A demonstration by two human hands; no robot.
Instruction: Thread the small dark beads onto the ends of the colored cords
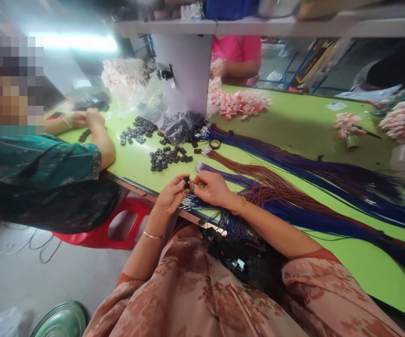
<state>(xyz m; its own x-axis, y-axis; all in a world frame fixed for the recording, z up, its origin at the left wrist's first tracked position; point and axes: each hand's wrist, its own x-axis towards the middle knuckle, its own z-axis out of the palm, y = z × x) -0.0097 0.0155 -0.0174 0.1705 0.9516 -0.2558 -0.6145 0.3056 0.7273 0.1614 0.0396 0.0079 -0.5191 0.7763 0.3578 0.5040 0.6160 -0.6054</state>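
Between the fingertips of my left hand (170,194) is a small black connector housing (187,182). My right hand (213,188) is pinched close beside it, at the housing's right side; a thin wire end seems to be in that pinch, too small to see clearly. Below the hands, silver terminals (188,202) of a blue wire bundle lie at the table edge. Long bundles of brown wires (258,171) and blue wires (293,213) stretch away to the right. Loose black housings (167,158) are heaped just beyond my left hand.
A co-worker's arm (106,145) rests on the green table (132,171) at left, by a red stool (128,229). A tape roll (215,144) and pink-white connectors (241,104) lie farther back. Black parts (241,262) sit in my lap. A shelf (293,29) crosses above.
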